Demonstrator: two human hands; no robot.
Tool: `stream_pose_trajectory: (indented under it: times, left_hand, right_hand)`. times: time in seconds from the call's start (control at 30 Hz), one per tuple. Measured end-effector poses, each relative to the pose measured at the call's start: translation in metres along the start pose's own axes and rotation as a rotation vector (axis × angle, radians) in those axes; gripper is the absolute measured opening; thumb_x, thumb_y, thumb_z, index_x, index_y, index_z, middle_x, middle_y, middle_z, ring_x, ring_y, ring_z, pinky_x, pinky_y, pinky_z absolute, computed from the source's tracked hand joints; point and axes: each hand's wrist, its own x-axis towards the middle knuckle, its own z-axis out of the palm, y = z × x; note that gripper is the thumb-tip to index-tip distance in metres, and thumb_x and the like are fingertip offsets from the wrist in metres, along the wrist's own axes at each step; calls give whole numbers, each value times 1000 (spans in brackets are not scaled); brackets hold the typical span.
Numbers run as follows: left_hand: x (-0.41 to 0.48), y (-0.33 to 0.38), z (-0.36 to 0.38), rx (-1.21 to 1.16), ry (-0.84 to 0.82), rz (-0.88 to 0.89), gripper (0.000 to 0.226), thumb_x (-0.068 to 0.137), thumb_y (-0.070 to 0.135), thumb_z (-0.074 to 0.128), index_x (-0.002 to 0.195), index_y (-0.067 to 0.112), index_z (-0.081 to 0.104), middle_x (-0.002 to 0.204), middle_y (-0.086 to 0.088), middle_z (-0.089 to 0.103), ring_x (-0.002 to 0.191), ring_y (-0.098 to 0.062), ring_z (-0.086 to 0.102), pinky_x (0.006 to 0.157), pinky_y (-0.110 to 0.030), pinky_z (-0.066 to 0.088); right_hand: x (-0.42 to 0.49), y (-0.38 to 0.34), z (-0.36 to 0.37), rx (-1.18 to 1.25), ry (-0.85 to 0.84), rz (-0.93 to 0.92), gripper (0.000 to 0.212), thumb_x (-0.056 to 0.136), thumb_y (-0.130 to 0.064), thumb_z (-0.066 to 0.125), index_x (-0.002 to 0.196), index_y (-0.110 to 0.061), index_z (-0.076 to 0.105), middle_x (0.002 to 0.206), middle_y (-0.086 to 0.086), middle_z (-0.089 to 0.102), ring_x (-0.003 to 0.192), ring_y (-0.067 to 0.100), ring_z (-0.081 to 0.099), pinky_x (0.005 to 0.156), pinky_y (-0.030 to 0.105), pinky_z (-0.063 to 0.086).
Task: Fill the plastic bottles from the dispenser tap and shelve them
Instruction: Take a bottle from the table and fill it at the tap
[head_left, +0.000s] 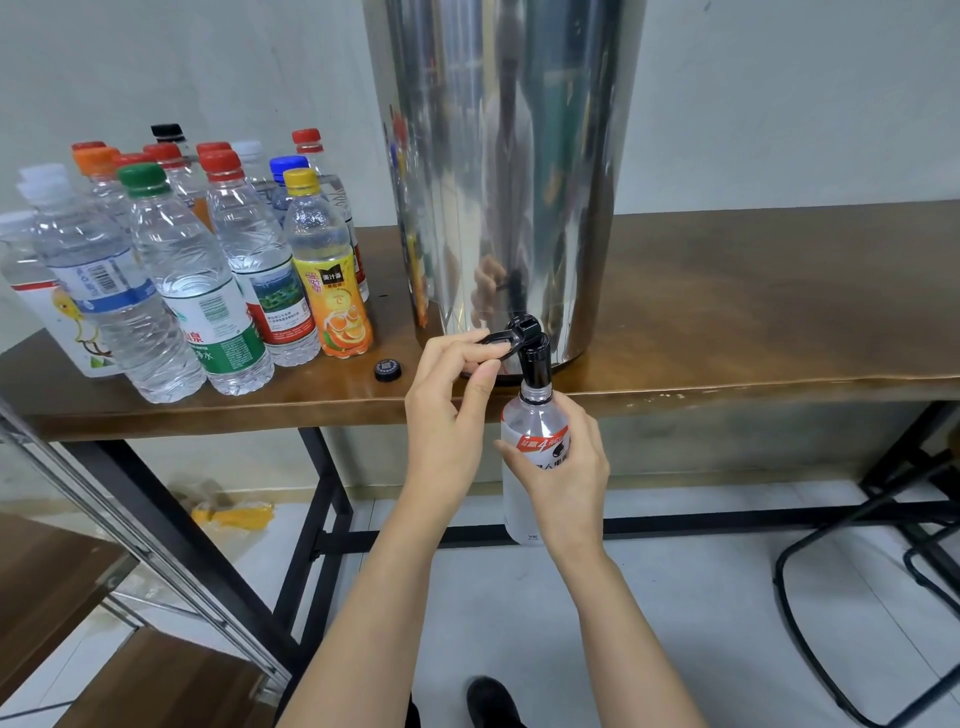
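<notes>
Far to the left of the steel dispenser (509, 156) and lower, a shelf unit (78, 571) with wooden boards and metal posts stands on the floor. On the wooden table (753, 312), left of the dispenser, a cluster of capped bottles (192, 291) stands upright. The nearest to the dispenser is an orange juice bottle (327, 280) with a yellow cap. A loose black cap (387, 370) lies on the table between that bottle and the dispenser's base.

In front of the dispenser's base, the left hand (447, 415) pinches the black tap lever (498, 338) between the thumb below and the index finger on top. Its other fingers are curled underneath.

Directly below the tap (532, 353), the plastic bottle (530, 431) is uncapped and upright, in front of the table edge. Its neck meets the spout. The right hand (566, 483) grips it around the label, with the fingers (511, 451) wrapped across the front. Whether water is flowing I cannot tell.

Right of the dispenser and below the table, a black metal frame (857, 597) rests on the floor.
</notes>
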Motion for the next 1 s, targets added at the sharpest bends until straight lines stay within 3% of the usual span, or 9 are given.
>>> stream_pose_trajectory:
  times: [1.0]
  left_hand:
    - [-1,0,1,-32,0,-13,18,99,11,57,105,20,70,118,3,60,118,-11,56,100,-35,48]
  right_hand:
    - [0,-1,-2,-25,-6,16,71,73,-22,87,135,-21,53,128,-6,54,114,5,52,83,-2,38]
